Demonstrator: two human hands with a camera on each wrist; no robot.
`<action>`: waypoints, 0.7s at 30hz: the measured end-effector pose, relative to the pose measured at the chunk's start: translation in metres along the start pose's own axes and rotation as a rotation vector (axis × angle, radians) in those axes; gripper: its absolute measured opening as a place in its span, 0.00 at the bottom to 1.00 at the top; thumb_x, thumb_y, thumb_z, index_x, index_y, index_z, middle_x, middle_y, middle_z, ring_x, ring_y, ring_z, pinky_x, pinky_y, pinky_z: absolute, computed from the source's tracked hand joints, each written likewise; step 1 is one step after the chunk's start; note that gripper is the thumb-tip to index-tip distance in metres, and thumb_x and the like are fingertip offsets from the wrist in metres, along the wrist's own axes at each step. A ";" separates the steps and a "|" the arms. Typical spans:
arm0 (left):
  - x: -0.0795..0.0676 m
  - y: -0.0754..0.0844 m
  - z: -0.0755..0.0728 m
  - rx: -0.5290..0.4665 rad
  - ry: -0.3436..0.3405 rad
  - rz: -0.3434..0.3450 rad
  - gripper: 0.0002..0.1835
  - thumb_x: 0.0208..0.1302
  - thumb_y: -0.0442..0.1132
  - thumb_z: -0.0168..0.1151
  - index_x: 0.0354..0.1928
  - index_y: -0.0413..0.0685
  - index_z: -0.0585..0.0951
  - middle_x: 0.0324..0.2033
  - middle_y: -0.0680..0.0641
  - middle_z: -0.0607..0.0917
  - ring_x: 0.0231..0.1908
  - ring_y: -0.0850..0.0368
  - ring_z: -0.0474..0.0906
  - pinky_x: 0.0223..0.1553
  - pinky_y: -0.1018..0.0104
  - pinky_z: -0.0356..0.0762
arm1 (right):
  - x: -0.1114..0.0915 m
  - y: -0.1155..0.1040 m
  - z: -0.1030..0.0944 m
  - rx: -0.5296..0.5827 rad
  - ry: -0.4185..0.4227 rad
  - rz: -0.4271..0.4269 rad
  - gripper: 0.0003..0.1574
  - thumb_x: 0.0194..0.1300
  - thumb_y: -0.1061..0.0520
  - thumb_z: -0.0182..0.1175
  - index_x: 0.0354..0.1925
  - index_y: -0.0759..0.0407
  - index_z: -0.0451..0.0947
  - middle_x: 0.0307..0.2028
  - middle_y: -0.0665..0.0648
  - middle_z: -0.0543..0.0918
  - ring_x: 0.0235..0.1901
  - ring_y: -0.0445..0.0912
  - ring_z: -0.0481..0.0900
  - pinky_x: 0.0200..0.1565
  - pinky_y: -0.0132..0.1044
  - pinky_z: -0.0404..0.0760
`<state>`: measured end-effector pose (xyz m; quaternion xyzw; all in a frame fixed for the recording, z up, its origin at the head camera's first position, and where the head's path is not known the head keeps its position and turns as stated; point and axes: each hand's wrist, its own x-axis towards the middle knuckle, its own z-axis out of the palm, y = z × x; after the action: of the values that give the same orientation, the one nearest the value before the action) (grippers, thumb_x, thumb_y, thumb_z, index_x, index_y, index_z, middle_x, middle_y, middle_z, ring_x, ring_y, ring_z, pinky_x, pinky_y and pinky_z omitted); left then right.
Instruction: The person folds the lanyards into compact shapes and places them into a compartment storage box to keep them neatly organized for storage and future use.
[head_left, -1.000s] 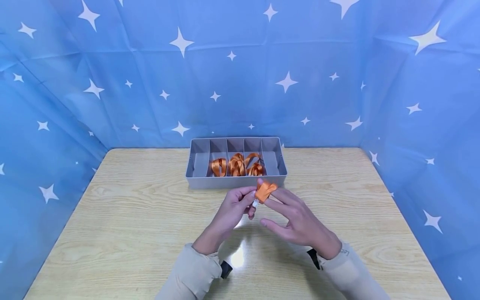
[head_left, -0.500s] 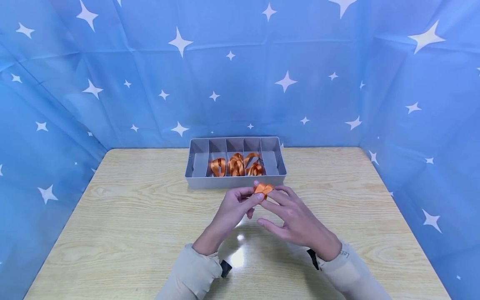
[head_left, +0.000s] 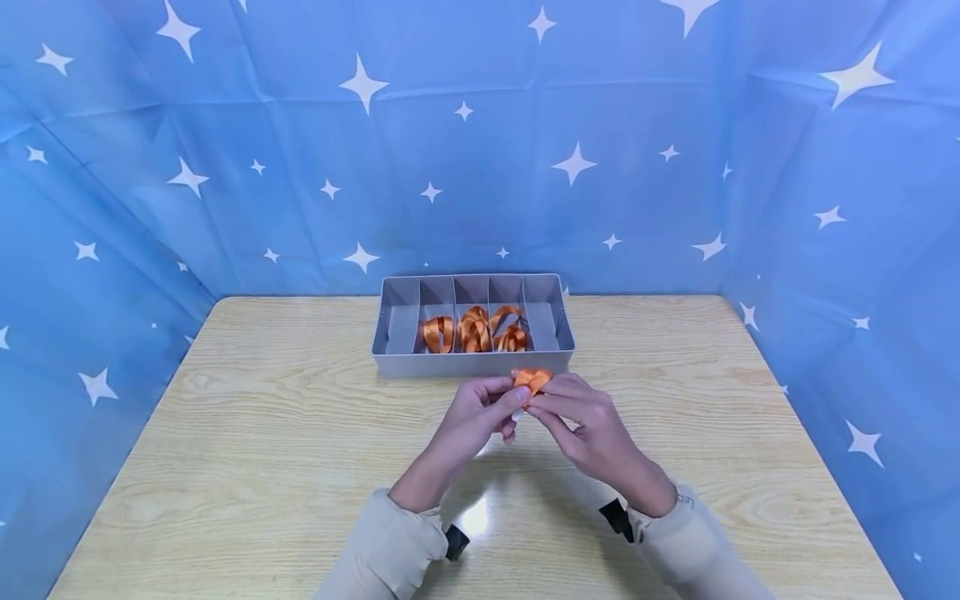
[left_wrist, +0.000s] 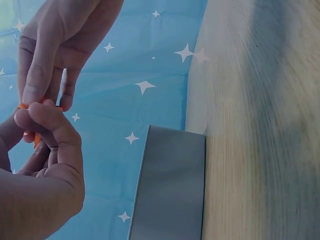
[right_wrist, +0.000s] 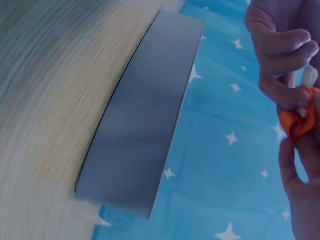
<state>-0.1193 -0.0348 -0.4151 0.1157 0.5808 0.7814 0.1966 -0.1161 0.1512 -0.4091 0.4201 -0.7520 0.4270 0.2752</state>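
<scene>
Just in front of the tray, my left hand pinches a folded loop of orange satin ribbon between thumb and fingers. From the other side, my right hand grips the same ribbon, thumb and fingertips meeting it. A small white stick-like piece pokes out of the ribbon in the right wrist view, beside the curled fingers of my left hand. Little of the ribbon shows in the left wrist view, where the fingers of both hands cover most of it.
A grey divided tray stands at the back of the wooden table. Three middle compartments hold orange ribbon pieces, including a flat loop and a coiled bundle. A blue star-patterned cloth surrounds the table.
The ribbon has been folded lower, and my left thumb now lies over it. My right fingers, spread before, have drawn together onto the ribbon. The tray stays put.
</scene>
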 end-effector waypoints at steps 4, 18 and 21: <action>0.000 -0.001 0.001 -0.027 0.009 -0.014 0.19 0.73 0.40 0.59 0.52 0.28 0.80 0.31 0.53 0.83 0.19 0.64 0.70 0.25 0.73 0.74 | 0.001 0.001 0.002 0.027 0.050 0.000 0.18 0.72 0.54 0.59 0.36 0.66 0.88 0.33 0.59 0.88 0.32 0.49 0.84 0.47 0.36 0.77; -0.002 -0.002 0.001 -0.161 -0.014 -0.039 0.20 0.74 0.42 0.58 0.55 0.29 0.79 0.34 0.52 0.84 0.20 0.65 0.73 0.27 0.73 0.76 | 0.000 -0.005 0.005 0.085 0.096 0.116 0.04 0.63 0.66 0.67 0.38 0.64 0.87 0.38 0.59 0.88 0.42 0.50 0.84 0.47 0.36 0.72; -0.003 -0.003 0.001 -0.207 -0.027 -0.032 0.17 0.73 0.44 0.59 0.51 0.35 0.81 0.33 0.51 0.84 0.21 0.65 0.71 0.27 0.73 0.76 | 0.001 -0.009 0.005 0.150 0.072 0.162 0.14 0.56 0.75 0.66 0.40 0.65 0.87 0.40 0.60 0.88 0.46 0.50 0.83 0.54 0.36 0.73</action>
<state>-0.1156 -0.0350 -0.4176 0.0959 0.4959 0.8325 0.2277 -0.1092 0.1442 -0.4071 0.3619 -0.7390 0.5177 0.2344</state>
